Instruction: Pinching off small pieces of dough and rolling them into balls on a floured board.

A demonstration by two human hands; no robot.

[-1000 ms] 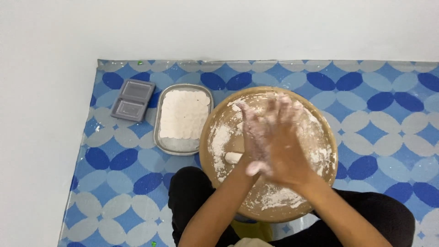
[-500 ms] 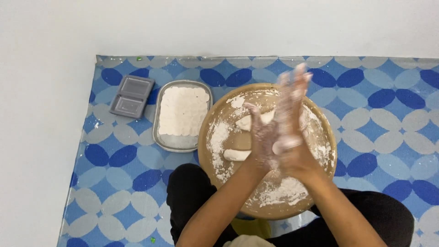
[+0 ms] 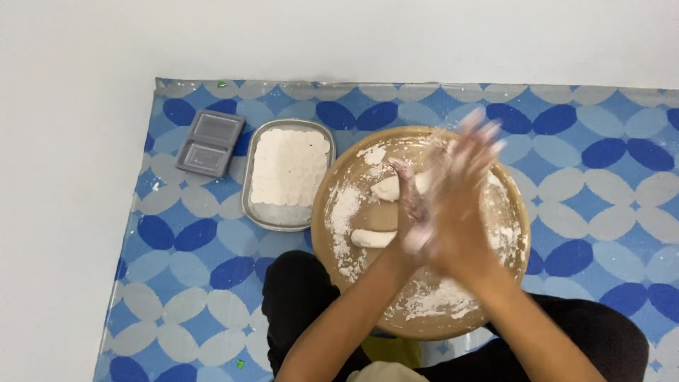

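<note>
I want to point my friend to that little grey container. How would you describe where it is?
Start at the blue patterned floor mat and go to its far left corner. There, left of the rectangular metal tray of white dough discs, lies the small grey plastic box. It alone is grey, flat and split into two empty compartments.

Floor (image 3: 64, 212) pale grey-white, bare along the left and far sides. Over it, a glossy mat (image 3: 601, 177) patterned in dark blue, light blue and grey ovals, far edge slightly wrinkled. Directly on the mat: a small grey two-compartment box (image 3: 210, 143) near the far left corner; just right of it, a rectangular metal tray (image 3: 249, 198) with rounded corners, filled with white flour; next to that, close or touching, a round wooden board (image 3: 332, 205) dusted with flour, carrying pale dough pieces (image 3: 373, 238)
</note>
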